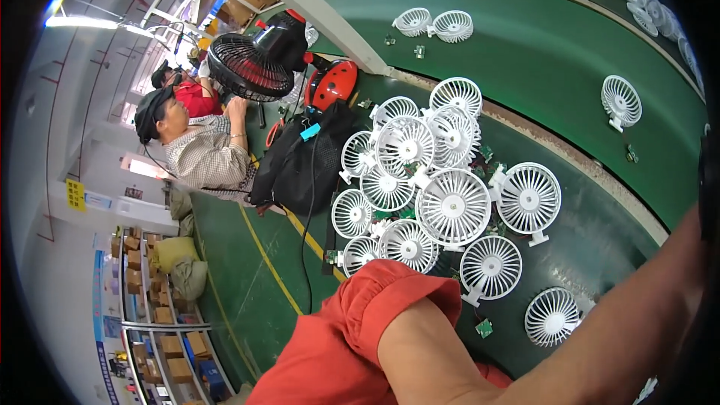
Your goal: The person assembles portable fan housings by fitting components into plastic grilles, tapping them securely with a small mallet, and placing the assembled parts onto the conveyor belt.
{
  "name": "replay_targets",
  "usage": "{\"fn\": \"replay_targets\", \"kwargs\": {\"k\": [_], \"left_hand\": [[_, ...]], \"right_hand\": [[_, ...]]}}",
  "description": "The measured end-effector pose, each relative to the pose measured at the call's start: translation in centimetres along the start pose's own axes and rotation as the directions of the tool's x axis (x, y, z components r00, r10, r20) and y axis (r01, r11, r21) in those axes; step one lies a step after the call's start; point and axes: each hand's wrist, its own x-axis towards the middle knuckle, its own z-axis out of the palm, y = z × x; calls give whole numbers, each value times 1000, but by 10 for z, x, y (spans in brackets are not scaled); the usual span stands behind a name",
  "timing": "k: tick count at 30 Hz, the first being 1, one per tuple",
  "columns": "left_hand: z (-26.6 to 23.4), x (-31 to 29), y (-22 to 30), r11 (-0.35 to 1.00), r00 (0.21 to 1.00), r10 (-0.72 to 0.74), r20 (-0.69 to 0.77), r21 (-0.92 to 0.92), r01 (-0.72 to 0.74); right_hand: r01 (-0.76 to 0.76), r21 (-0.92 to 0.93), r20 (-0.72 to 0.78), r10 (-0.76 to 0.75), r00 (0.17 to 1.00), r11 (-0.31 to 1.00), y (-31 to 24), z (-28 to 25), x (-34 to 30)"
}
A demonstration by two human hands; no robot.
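A bare arm comes out of a rolled red sleeve [405, 292] at the bottom. A bare forearm [615, 315] crosses the lower right corner and runs out at the right edge. Neither my left hand nor my right hand shows, so what they hold or touch is hidden. Closest to the forearm lies a round white fan head [553, 317], partly covered by it. Beyond the sleeve, several white fan heads with ribbed grilles, among them a large one [453, 206], are heaped on the green work surface [555, 255]. Small green circuit boards [484, 328] lie among them.
A green conveyor belt [525, 37] carries a few fan heads [621, 101] past a raised edge. A black bag [300, 169] and a black-and-red desk fan [255, 64] stand to the left. Two people sit beyond, one in a checked shirt [206, 151]. Shelves [165, 326] hold boxes.
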Motion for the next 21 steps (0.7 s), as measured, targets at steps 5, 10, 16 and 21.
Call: {"fn": "replay_targets", "kwargs": {"k": [5,10,16,21], "left_hand": [[3,-5,18,979,996,-89,24,187,83],[13,-2,30,912,982,-191,4,370,175],[20,-8,34,803,932,-360,-45,493,334],[11,24,6,792,879,-446,171,534,298]], "right_hand": [[80,-66,27,-79,997,995,8,-17,1],[150,-109,60,-144,988,983,26,-35,4],[133,-161,76,-122,990,978,54,-35,-35],[-440,83,-275,445,852,894,-53,77,-23]]}}
